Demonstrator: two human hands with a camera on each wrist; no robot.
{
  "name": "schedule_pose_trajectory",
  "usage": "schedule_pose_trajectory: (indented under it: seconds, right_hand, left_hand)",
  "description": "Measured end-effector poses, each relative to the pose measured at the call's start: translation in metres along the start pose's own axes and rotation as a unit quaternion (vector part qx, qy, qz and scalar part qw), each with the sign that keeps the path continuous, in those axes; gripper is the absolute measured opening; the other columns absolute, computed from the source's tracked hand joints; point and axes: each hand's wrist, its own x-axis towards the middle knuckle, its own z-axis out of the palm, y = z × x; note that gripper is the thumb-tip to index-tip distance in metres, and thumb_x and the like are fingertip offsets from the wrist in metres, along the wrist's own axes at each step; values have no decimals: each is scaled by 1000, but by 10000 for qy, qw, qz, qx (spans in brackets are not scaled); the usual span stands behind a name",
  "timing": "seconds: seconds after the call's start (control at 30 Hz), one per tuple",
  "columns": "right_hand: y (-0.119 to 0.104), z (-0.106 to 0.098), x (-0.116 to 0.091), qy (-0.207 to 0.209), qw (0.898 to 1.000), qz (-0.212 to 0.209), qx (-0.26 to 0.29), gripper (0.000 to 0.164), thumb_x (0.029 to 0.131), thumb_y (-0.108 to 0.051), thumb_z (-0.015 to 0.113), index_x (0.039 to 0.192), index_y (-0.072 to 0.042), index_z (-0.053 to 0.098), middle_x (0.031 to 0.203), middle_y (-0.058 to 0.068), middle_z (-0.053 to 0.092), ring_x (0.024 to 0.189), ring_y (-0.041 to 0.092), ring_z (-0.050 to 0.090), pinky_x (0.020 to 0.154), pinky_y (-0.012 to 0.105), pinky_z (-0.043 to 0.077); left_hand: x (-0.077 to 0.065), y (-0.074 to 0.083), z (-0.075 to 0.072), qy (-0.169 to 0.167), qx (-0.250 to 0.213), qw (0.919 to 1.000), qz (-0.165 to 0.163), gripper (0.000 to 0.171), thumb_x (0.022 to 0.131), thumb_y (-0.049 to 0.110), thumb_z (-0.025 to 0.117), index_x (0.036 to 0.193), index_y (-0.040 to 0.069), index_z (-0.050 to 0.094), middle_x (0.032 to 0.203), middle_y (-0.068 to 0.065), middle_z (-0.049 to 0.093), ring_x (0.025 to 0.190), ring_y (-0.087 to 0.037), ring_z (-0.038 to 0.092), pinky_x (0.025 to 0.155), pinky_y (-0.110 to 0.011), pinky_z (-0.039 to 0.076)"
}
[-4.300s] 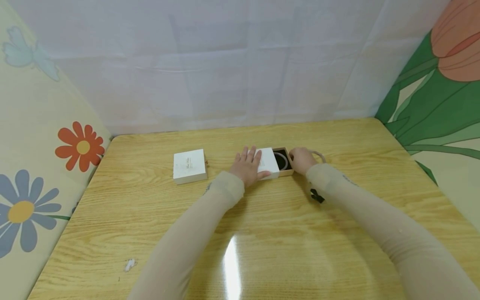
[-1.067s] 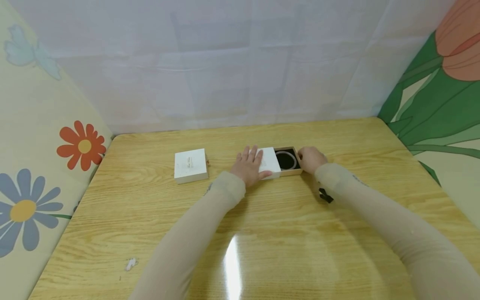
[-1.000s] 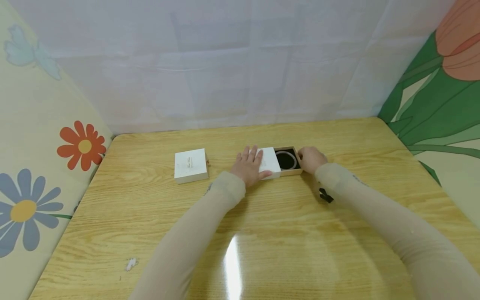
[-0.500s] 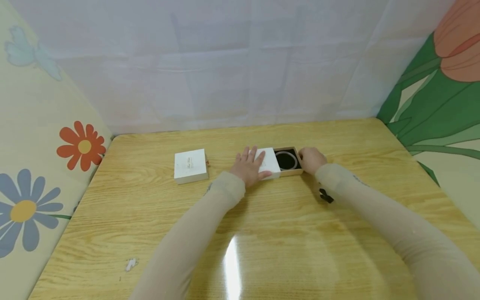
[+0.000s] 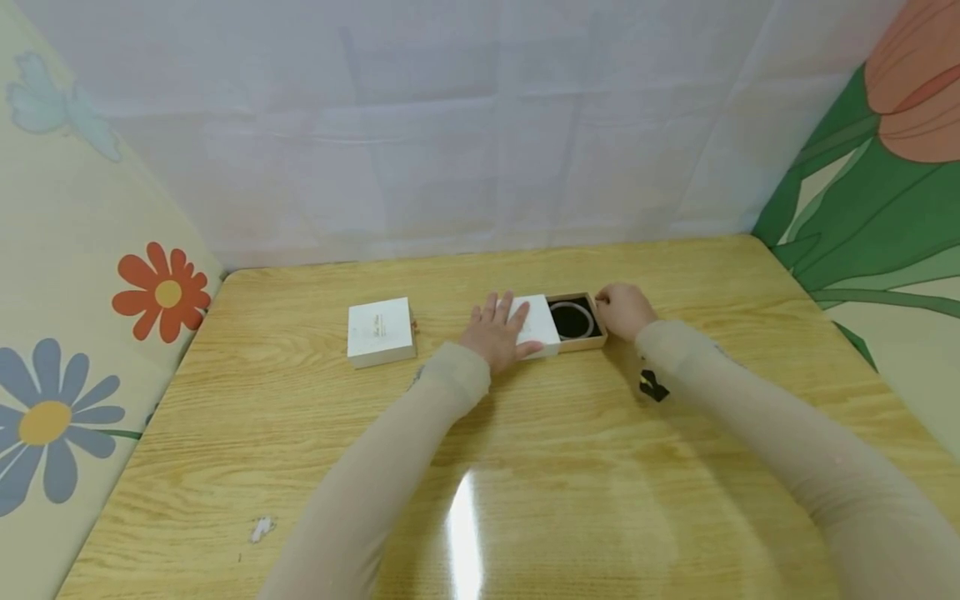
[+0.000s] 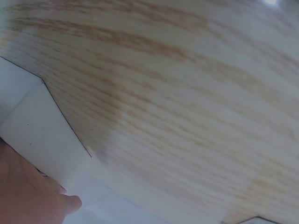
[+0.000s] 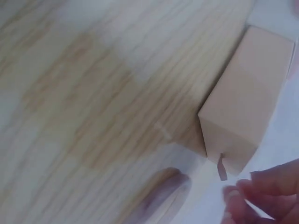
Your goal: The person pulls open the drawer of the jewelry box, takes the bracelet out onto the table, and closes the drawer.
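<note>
My left hand [image 5: 495, 337] lies with spread fingers on the white sleeve [image 5: 537, 323] of a slide-out gift box. From the sleeve's right side its kraft-brown drawer [image 5: 583, 344] stands pulled out, and a pale ring-shaped bangle [image 5: 589, 323] rests on the black lining inside. My right hand [image 5: 627, 312] is just beyond the drawer's end. In the right wrist view, a short ribbon pull tab [image 7: 223, 169] hangs loose from the drawer front, with my bent right fingertips [image 7: 232, 193] close beside it, holding nothing. A second bangle [image 7: 161, 198] lies on the table below, blurred.
A second white box [image 5: 378, 331], closed, sits left of my left hand. Toward the front left is a small white mark [image 5: 261, 528] on the wooden table [image 5: 570, 483]. A white cloth backdrop [image 5: 450, 150] stands behind, with flower-printed panels at both sides.
The drawer has slid further right out of its sleeve, showing more of the bangle. My right hand moved right with it, then came off the drawer end. My left hand stayed put.
</note>
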Motion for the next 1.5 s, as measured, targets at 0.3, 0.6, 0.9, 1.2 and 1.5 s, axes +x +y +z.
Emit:
schedule_pose_trajectory:
  seconds: [0.3,0.6,0.9,1.2,1.5]
  right_hand:
    - [-10,4,4,50,9980,-456,-430,26,98,-4,53,110,15,65,107,31,62,99,42,60,87,52,49]
    - [-15,9,11,-129,9939,-538,-957,24,97,-8,59,100,14,68,97,26,62,91,38,60,83,49,50]
    - [-20,13,14,-105,9902,-481,-1310,18,95,-5,61,94,11,70,95,24,64,92,37,62,83,47,51]
    - [-25,13,16,-150,9911,-343,-1274,18,96,-3,56,94,11,68,94,23,68,88,36,64,81,47,52]
    - [-26,3,15,-11,9943,-202,-1046,21,96,-5,53,91,11,66,91,24,68,82,35,63,76,48,51]
  left_hand:
    - [-1,0,-2,-102,35,9999,-38,77,97,65,19,157,22,-2,161,-10,-11,147,-31,-9,117,-49,4]
    - [-4,3,-6,-172,1,9998,-26,77,98,65,19,157,22,-4,161,-10,-12,147,-30,-11,117,-47,3]
    - [-3,3,-5,-192,-63,9998,-24,77,97,65,20,157,22,-4,161,-10,-13,146,-30,-11,117,-47,3]
    - [-2,2,-3,-181,-85,9998,-19,78,97,65,20,157,22,-4,161,-9,-13,146,-30,-11,117,-47,2]
    - [0,1,-2,-146,-82,9998,-46,77,97,65,20,157,22,-3,161,-10,-12,146,-31,-10,117,-48,3]
